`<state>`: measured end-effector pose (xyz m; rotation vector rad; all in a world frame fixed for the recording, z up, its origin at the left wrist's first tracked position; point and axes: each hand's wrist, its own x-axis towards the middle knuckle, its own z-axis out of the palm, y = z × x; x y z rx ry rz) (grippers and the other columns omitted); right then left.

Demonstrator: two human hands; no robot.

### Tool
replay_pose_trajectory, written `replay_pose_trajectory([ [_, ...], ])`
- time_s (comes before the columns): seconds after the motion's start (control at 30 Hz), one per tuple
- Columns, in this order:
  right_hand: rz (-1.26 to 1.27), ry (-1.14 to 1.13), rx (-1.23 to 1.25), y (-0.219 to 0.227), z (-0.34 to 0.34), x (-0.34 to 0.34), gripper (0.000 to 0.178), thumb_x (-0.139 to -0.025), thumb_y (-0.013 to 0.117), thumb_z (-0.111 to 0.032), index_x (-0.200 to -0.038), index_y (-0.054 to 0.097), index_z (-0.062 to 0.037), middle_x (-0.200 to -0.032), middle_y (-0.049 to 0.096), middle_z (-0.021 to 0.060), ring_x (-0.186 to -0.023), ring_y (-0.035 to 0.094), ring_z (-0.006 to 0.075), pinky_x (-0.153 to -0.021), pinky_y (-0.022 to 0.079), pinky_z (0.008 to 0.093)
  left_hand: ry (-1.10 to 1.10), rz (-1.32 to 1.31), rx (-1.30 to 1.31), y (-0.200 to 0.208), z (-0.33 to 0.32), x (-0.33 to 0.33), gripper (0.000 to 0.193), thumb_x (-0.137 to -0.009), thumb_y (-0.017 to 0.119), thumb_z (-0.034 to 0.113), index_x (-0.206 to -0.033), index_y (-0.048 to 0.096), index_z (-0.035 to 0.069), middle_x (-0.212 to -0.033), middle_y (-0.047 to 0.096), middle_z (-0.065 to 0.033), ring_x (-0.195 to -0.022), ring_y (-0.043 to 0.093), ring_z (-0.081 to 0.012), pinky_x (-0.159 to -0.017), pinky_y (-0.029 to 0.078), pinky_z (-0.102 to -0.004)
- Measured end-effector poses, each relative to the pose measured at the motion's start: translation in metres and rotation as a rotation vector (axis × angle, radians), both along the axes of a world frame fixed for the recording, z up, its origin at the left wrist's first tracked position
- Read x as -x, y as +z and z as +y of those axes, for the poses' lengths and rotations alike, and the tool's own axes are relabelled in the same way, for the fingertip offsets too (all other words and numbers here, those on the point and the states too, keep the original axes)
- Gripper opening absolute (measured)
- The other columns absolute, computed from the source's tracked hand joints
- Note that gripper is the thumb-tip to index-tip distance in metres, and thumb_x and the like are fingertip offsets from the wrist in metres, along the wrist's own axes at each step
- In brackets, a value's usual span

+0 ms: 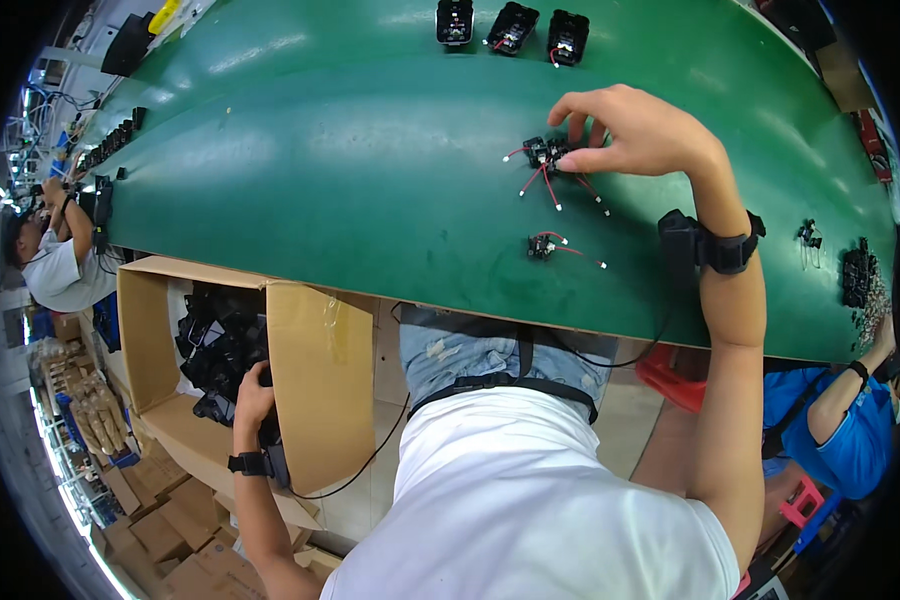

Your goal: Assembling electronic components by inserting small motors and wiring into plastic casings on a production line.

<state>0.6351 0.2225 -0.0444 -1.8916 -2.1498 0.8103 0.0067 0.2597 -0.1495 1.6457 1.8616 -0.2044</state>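
My right hand (630, 130) is over the green table, fingers curved and apart from the thumb. Its thumb tip is at a cluster of small black parts (545, 152) with thin red and black wires ending in white connectors; whether it touches them is hard to tell. Nearer me on the table lies a smaller black part with wires (541, 246). At the lower left, my left hand (254, 402) reaches into an open cardboard box (320, 375) of black plastic parts (210, 345). Its fingers are curled on a black piece by the box's right wall, mostly hidden.
Three black housings (511, 28) stand at the far side of the green table (350, 170). A row of black parts (113, 140) is at far left. People work at left (65, 265) and right (840, 430). A black cable (610, 362) hangs along the front edge.
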Motion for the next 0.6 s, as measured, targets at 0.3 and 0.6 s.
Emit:
replay_pose_trajectory([
  [0.3,0.057,-0.001,0.012,0.0,-0.002,-0.009,0.05,-0.081,0.068,-0.039,-0.115,0.058,-0.0042,-0.092,0.067,0.011,-0.078,0.065,0.0248,-0.067,0.051,0.0355,0.06,-0.139,-0.054,0.019,-0.01,0.001,0.049,-0.063,0.078,0.012,-0.107,0.06,0.0,-0.099,0.062,-0.0085,-0.091,0.057,-0.0182,-0.085,0.045,-0.0285],
  [0.6,0.044,0.013,-0.059,0.003,-0.001,-0.014,0.043,-0.082,0.068,-0.035,-0.112,0.059,-0.0048,-0.093,0.066,0.0109,-0.08,0.064,0.0253,-0.067,0.051,0.0361,-0.059,-0.145,-0.497,0.098,0.028,-0.009,0.045,-0.069,0.074,0.012,-0.11,0.058,-0.001,-0.109,0.06,-0.0077,-0.107,0.052,-0.0191,-0.098,0.037,-0.0317],
])
